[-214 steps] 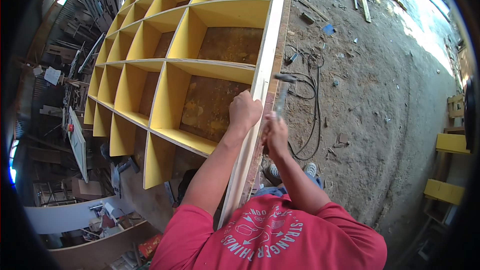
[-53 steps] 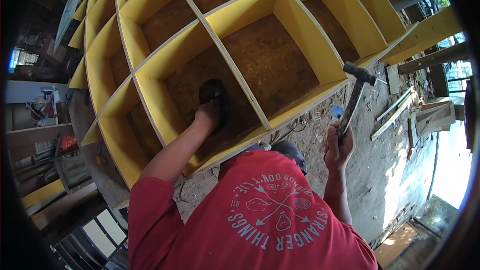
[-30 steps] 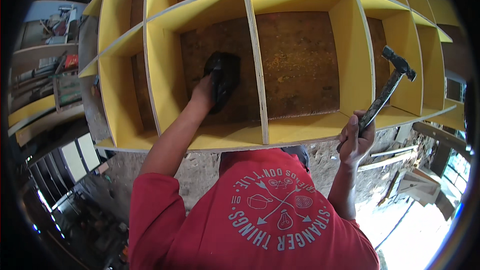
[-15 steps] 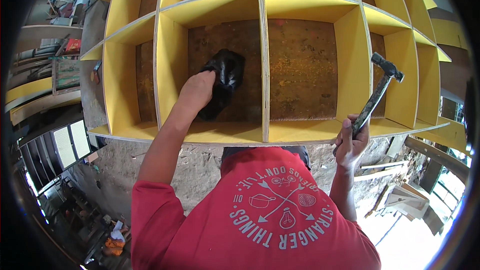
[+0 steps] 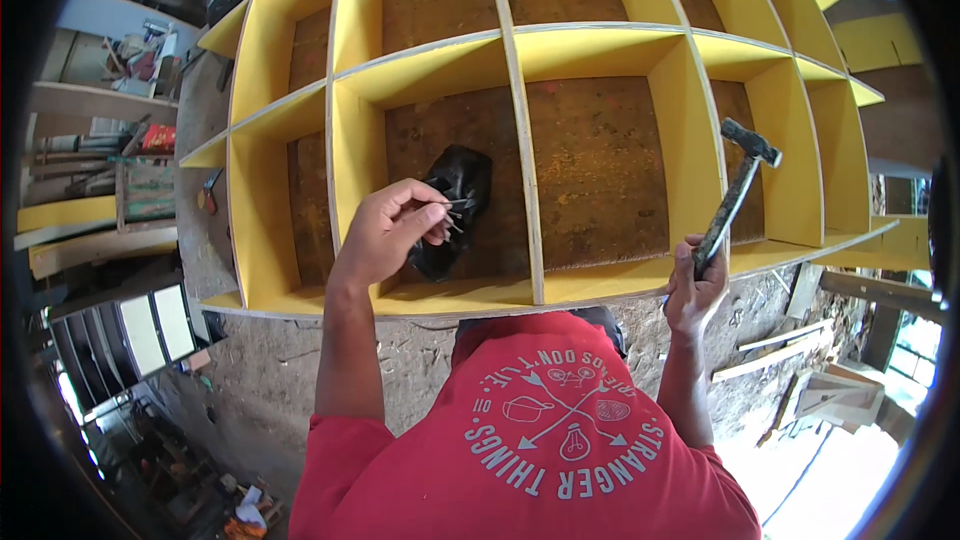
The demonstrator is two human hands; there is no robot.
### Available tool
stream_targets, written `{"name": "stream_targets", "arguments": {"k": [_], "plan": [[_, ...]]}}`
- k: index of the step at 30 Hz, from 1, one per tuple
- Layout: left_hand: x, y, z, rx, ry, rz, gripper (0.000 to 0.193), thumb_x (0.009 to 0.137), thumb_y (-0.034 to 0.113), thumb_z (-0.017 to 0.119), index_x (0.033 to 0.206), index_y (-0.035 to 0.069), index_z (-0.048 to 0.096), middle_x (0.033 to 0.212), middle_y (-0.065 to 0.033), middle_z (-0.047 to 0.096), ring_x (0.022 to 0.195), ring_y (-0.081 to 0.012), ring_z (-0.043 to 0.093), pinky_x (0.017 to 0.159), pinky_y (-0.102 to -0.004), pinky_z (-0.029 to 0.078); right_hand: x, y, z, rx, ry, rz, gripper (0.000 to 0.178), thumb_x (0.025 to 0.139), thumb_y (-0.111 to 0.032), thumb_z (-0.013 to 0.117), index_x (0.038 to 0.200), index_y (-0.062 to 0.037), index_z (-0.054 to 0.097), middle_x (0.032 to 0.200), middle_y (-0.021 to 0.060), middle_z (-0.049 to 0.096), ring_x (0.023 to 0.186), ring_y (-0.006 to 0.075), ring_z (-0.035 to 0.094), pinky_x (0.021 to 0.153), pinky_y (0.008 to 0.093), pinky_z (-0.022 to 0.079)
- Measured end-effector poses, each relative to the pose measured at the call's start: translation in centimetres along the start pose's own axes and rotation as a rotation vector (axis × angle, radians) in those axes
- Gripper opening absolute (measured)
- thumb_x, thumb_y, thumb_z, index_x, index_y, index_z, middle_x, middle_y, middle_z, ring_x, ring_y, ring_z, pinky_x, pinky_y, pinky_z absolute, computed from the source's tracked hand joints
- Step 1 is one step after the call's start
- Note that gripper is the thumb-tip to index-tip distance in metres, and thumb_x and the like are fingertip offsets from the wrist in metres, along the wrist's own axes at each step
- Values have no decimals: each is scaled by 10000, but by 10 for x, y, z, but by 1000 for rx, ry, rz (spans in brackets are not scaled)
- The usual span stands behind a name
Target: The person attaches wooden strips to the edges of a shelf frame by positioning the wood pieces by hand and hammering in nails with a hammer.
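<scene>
My left hand (image 5: 385,235) is closed in a pinch on several thin nails (image 5: 458,203), which stick out past the fingertips. Just behind and below them, a crumpled black plastic bag (image 5: 464,172) lies in a compartment of the yellow wooden shelf unit (image 5: 590,43). The bag's mouth and contents are hidden. In my right hand (image 5: 695,288) is a hammer (image 5: 738,192), gripped by its worn handle with the dark metal head up, in front of the unit's right-hand compartments.
Upright yellow dividers with pale edges separate the compartments. A rough wall or floor surface (image 5: 270,350) shows below the unit's near edge. Wood pieces (image 5: 775,350) lie at the lower right. Stacked boards (image 5: 100,245) and a red item (image 5: 158,137) are at the left.
My left hand has come up out of the black bag with nails between its fingers. The hammer stays in my right hand. The whole view has shifted slightly.
</scene>
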State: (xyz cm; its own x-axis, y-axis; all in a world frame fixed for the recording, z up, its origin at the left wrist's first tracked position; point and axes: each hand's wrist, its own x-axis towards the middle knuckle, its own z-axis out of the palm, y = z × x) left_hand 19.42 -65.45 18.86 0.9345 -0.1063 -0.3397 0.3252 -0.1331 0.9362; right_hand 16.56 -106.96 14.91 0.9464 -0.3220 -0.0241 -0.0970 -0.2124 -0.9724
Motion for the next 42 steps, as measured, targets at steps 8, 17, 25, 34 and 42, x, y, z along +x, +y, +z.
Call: {"name": "stream_targets", "arguments": {"k": [8,17,25,34,42], "plan": [[88,45,141,409,-483,177,112,1010,78,676,1084,-1,705,869,-156,751,798,-195,748,722,-327,576,0,-3,2,31,59,20,243,1015,-232,763,1088,-25,659,767,-63,540,635,27,455,562,225,364],[158,-18,221,1178,-613,385,228,892,140,599,971,93,807,1009,-167,778,975,-392,736,857,-479,580,-2,-8,3,-109,114,-19,275,977,-269,789,1049,-32,670,709,-37,549,649,63,465,589,269,405],[109,41,188,656,-485,358,114,883,26,729,997,29,731,1007,-152,764,913,-261,737,845,-370,578,-1,-3,-1,-112,118,-5,306,987,-320,775,1043,-37,674,694,-16,566,641,83,498,611,281,439],[-8,22,103,-176,-421,106,213,950,9,747,1106,16,602,939,-22,652,847,-86,639,773,-268,544,-2,8,-13,66,-59,-45,299,1046,-306,707,1121,-21,661,702,-43,545,596,43,471,549,243,389],[-131,-56,140,-297,-4,-59,138,1006,81,722,1088,-27,695,907,-53,705,816,-114,674,756,-286,568,-29,-49,-67,-303,-689,-210,315,1070,-263,668,1227,9,668,634,32,578,548,92,530,504,316,411]]}}
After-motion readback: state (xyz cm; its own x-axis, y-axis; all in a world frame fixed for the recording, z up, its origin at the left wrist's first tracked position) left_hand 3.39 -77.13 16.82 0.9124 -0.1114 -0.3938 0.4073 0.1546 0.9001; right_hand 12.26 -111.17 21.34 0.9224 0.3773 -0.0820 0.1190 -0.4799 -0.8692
